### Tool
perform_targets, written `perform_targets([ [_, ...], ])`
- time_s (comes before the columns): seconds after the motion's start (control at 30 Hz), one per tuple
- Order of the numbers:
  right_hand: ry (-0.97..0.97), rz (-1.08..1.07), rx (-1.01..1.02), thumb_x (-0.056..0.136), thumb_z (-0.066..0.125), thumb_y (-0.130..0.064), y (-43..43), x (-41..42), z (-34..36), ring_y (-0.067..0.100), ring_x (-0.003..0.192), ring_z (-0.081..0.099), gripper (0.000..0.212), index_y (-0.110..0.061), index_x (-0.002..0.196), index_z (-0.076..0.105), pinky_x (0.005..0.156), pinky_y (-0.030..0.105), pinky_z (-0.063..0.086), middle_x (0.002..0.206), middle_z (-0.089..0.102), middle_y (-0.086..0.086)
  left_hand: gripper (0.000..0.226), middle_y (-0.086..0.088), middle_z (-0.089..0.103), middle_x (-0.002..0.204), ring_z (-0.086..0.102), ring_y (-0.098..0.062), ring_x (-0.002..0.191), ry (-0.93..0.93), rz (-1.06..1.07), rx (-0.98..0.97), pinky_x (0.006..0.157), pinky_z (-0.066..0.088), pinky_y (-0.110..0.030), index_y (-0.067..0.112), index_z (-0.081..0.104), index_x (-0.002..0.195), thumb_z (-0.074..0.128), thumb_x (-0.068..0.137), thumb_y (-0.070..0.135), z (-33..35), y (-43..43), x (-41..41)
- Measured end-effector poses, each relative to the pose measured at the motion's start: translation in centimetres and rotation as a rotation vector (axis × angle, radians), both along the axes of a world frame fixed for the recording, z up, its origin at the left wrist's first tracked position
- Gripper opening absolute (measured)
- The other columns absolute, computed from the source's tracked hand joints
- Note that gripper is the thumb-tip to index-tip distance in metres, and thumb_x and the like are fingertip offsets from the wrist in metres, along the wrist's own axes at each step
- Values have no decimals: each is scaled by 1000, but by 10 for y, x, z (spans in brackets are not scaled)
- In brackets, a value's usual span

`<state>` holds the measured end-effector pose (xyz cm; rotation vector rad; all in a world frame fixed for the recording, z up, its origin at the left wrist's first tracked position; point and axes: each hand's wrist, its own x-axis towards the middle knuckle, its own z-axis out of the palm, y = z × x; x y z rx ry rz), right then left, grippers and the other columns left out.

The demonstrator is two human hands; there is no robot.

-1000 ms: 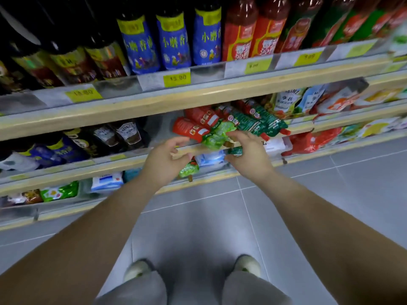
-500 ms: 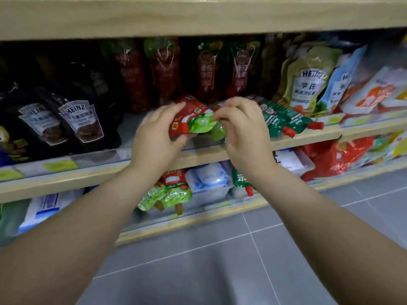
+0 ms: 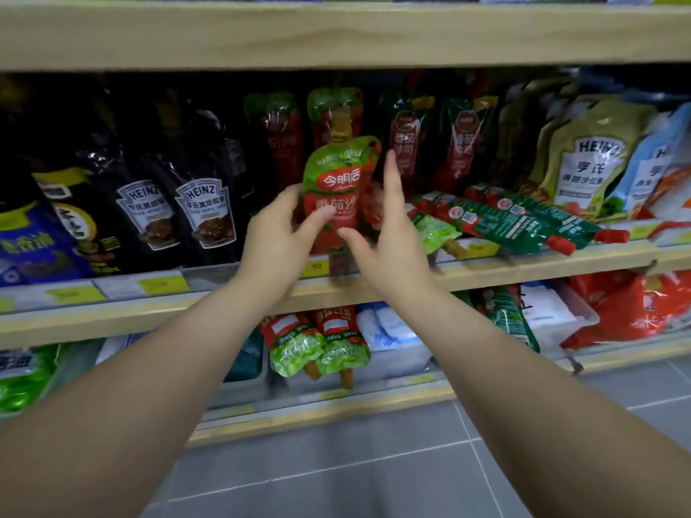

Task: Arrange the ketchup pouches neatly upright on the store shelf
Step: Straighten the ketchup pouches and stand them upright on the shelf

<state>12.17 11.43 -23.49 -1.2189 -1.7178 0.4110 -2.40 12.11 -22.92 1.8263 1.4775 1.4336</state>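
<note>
A red ketchup pouch with a green top [image 3: 336,188] stands upright at the front of the wooden shelf [image 3: 486,272]. My left hand [image 3: 278,233] grips its lower left side, thumb across the front. My right hand [image 3: 385,237] is at its right edge, fingers spread and pointing up, thumb near the pouch's bottom. Behind it more red pouches [image 3: 405,140] stand upright in the dark. To the right, several green and red pouches [image 3: 512,222] lie flat with their caps over the shelf edge.
Black Heinz pouches [image 3: 203,214] stand left of the gap. Pale green Heinz pouches [image 3: 587,162] stand at the right. On the lower shelf two ketchup pouches [image 3: 318,342] hang cap-down beside white packs [image 3: 392,334]. Grey tiled floor [image 3: 336,472] is below.
The pouch that lay tilted between both hands now stands upright. My right hand has opened and moved to its right side. The camera has come closer to the shelf.
</note>
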Motion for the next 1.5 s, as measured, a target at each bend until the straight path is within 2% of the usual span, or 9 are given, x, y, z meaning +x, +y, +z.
perform_targets([
  [0.17,-97,-47,54,87,64,-25,17,-20,-5,21,105,61,91,-28,148,-4,84,42,54,121,62,7,32,13,62,101,59,7,87,-64,91,-58,75,47,-7,23,56,124,61,92,25,-7,2,-9],
  [0.33,-146,-3,84,85,68,-19,18,-24,-9,23,114,56,98,-33,147,-7,91,46,51,127,56,10,23,7,69,98,63,-19,90,547,347,273,82,44,-37,26,62,108,58,87,34,-41,-28,-38],
  [0.47,-180,16,77,84,69,-15,25,-35,-3,24,111,56,98,-30,149,-2,90,45,51,124,56,13,25,0,68,97,58,-29,93,701,440,391,82,39,-43,23,70,103,63,88,41,-68,-31,-60],
  [0.8,-217,-74,95,82,68,-13,43,-70,-3,32,93,63,93,-27,150,6,73,39,55,117,58,17,31,-6,66,99,54,-31,93,682,410,504,87,37,-43,23,69,112,62,89,42,-87,-28,-71],
  [0.93,-253,-77,56,84,68,-27,35,-62,-4,33,108,58,89,-25,150,8,82,43,52,127,54,16,32,-6,66,102,54,-32,95,681,405,492,88,36,-44,21,69,113,62,89,42,-88,-29,-70],
  [1.03,-330,-156,106,84,66,-34,23,-31,-7,30,121,49,72,-16,144,30,98,43,43,132,53,12,30,-6,67,108,52,-31,100,683,366,549,91,37,-44,17,67,116,64,90,33,-86,-29,-65],
  [1.13,-435,-297,141,80,67,-26,6,15,-10,33,117,49,51,-12,127,53,99,44,36,125,57,12,31,-8,66,117,55,-33,104,697,288,608,96,38,-45,14,65,120,63,91,26,-81,-24,-50],
  [1.3,-701,-394,73,70,67,-7,-10,70,-14,39,120,44,54,-12,123,58,100,49,34,132,52,16,34,-9,64,121,56,-35,108,667,192,588,102,37,-48,14,63,121,64,90,29,-66,-14,-9],
  [1.5,-642,-301,187,77,58,8,-11,99,-22,40,99,60,37,-7,110,69,86,48,46,109,70,18,50,-7,59,129,53,-32,112,585,-24,457,97,41,-47,19,58,130,72,83,27,-49,-6,40],
])
